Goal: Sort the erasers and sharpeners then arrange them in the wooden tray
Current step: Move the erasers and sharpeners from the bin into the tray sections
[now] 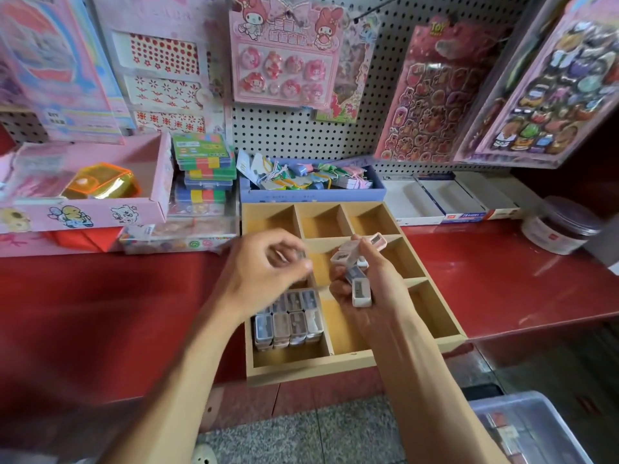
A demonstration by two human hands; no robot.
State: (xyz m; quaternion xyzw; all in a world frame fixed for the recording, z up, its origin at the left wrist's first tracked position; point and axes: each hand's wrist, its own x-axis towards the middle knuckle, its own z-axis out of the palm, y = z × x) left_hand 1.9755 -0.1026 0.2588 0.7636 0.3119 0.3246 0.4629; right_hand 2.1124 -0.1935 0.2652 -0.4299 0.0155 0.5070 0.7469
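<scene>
A wooden tray (435, 333) with several compartments lies on the red shelf, its front edge over the shelf's lip. Several small boxed sharpeners (289, 318) stand packed in rows in its front left compartment. My right hand (368, 283) hovers over the tray's middle and grips a bunch of sharpeners (361, 293), pale pink and white ones. My left hand (268, 262) is above the packed rows, fingers curled; a blurred small piece shows at its fingertips, and whether it is held is unclear. No erasers can be made out.
A blue box (311, 192) of tagged items sits behind the tray. Pink boxes (83, 209) and stacked colourful cases (204, 169) stand at left, white cartons (445, 202) and a jar (562, 229) at right. Sticker sheets hang on the pegboard. A clear bin (536, 426) stands below right.
</scene>
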